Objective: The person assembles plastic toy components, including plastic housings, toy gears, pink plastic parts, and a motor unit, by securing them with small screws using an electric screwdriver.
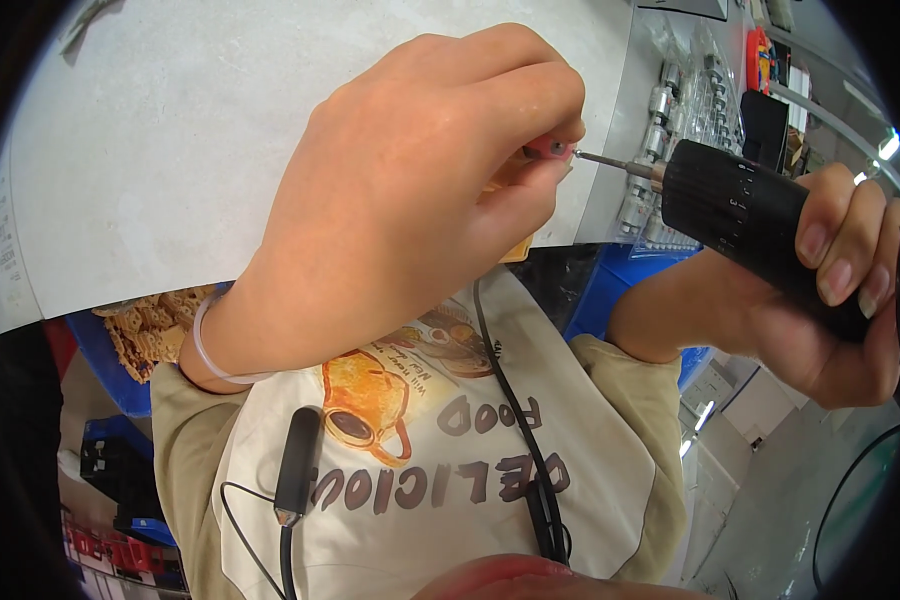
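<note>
My left hand [410,190] is raised close to the camera, its fingers pinched on a small yellowish part [515,250] with a pink end [550,148]. Most of that part is hidden behind the fingers. My right hand [830,290] grips a black electric screwdriver [750,220] held sideways. Its thin metal bit [610,162] points left and touches a screw at the pink end of the part.
A grey worktable [170,150] fills the upper left. A blue bin [130,370] holds several tan parts [155,325]. Bags of small metal fittings [670,100] lie at the upper right beside a black object [765,125]. A black cable [515,400] hangs over my cream shirt.
</note>
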Available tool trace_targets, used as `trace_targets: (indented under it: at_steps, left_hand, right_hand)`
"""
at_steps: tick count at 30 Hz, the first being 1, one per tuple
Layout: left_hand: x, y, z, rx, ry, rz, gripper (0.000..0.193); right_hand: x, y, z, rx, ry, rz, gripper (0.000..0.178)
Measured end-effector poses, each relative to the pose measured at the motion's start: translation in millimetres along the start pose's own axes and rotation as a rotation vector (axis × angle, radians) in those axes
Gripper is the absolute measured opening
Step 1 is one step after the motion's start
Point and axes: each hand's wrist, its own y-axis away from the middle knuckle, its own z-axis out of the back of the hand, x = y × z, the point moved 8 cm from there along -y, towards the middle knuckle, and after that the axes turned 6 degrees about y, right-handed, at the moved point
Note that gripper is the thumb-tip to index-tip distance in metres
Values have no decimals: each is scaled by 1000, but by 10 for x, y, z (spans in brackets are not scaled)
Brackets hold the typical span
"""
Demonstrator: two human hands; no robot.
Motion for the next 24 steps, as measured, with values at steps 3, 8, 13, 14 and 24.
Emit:
trace_targets:
  at_steps: [3,8,13,14,24]
  left_hand:
    - [2,4,4,-8,8,-17,17]
    - [5,-2,3,3,19,-34,19]
    - [14,4,-2,-16,17,-43,19]
    - [13,3,-17,-15,16,-42,19]
    - [-7,-1,13,-27,-46,-1,13]
  right_hand:
    - [-19,14,36,45,-21,-15,13]
    - [-52,69,-38,114,-53,-45,14]
    - [96,102,116,186,-89,-62,16]
    - [108,110,119,198,-97,-64,16]
    - [-23,73,121,-124,-14,-116,18]
